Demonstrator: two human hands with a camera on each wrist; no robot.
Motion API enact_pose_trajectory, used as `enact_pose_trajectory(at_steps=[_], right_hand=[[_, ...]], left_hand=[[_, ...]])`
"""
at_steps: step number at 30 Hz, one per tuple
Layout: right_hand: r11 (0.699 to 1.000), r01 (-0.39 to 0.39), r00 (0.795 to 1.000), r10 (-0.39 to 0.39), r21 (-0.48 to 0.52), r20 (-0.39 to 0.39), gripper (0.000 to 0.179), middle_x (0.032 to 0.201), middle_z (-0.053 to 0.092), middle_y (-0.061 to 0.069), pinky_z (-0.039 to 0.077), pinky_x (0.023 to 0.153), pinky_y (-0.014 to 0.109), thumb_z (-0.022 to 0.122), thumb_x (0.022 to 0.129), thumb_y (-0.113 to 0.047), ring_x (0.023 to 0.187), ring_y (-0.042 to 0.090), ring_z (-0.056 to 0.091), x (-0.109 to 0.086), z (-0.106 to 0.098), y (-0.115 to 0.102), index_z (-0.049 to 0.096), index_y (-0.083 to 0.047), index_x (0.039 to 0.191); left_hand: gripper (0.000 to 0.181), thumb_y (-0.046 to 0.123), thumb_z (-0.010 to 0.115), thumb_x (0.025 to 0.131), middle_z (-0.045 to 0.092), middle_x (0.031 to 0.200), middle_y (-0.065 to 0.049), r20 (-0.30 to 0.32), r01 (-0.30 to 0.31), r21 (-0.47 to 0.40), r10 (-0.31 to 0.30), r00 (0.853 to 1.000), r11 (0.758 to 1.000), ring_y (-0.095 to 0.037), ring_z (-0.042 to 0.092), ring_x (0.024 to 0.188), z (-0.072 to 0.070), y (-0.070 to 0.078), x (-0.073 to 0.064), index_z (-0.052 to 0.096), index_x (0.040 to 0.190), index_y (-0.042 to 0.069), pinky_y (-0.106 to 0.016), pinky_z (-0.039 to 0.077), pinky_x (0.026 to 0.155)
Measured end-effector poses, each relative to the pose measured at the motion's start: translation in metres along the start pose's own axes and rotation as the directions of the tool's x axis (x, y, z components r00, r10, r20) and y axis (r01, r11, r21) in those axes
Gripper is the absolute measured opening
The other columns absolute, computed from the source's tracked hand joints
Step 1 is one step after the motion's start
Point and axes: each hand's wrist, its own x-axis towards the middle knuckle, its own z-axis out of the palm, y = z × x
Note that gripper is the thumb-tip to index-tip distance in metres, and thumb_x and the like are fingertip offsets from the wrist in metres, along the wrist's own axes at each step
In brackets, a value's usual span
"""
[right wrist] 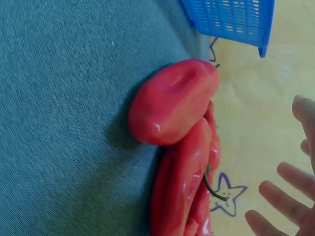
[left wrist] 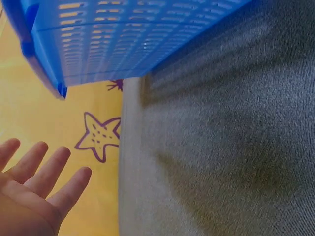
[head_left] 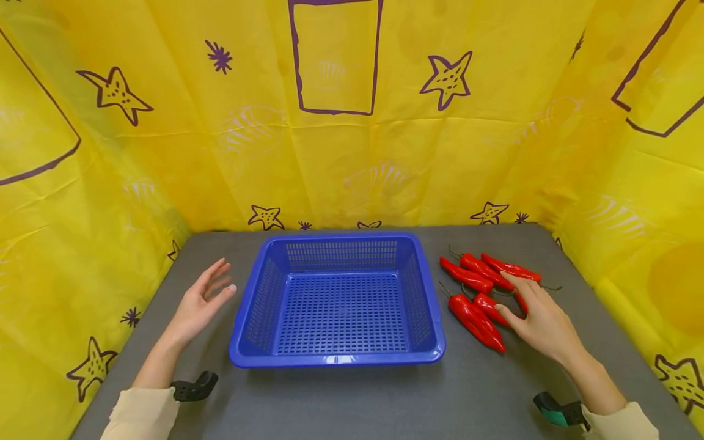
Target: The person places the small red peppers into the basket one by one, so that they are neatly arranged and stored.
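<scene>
A blue plastic basket (head_left: 337, 360) with perforated walls stands in the middle of the table, nothing inside it. Several red chili peppers (head_left: 475, 322) with green stems lie in a loose pile to its right. Over the pile's right side hovers my right hand (head_left: 541, 318), its fingers spread and apart from the peppers (right wrist: 172, 103) in the right wrist view. Left of the basket, my left hand (head_left: 200, 302) is held in the air with fingers extended, touching nothing. The left wrist view shows its fingers (left wrist: 49, 172) below the basket's outer wall (left wrist: 113, 44).
Grey cloth covers the table (head_left: 341, 403). A yellow curtain (head_left: 341, 171) printed with starfish and fish bones encloses the back and both sides. Black wrist devices (head_left: 195, 387) sit on both forearms, near beige sleeves (head_left: 144, 415).
</scene>
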Motion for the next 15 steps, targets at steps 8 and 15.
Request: enact_pose_trajectory(at_steps=[8, 15], right_hand=[[0.998, 0.065, 0.995, -0.065, -0.008, -0.082, 0.069, 0.11, 0.057, 0.009, 0.05, 0.06, 0.043, 0.08, 0.067, -0.016, 0.088, 0.022, 0.057, -0.008, 0.015, -0.002, 0.051, -0.011, 0.129], [0.998, 0.057, 0.997, -0.057, -0.006, -0.054, 0.067, 0.106, 0.057, 0.006, 0.051, 0.061, 0.038, 0.079, 0.068, -0.017, 0.086, 0.021, 0.059, -0.014, 0.026, -0.003, 0.051, -0.01, 0.128]], left_hand=[[0.068, 0.021, 0.059, 0.091, 0.039, 0.14, -0.022, 0.003, 0.043, -0.059, -0.042, 0.999, 0.997, -0.011, 0.054, 0.113, 0.008, -0.001, 0.001, 0.021, 0.146, 0.009, -0.006, 0.043, 0.079], [0.068, 0.026, 0.059, 0.091, 0.042, 0.137, -0.023, 0.053, 0.12, -0.079, -0.116, 0.992, 0.99, 0.0, 0.058, 0.1, 0.011, 0.003, 0.002, 0.023, 0.145, 0.007, -0.022, 0.051, 0.082]])
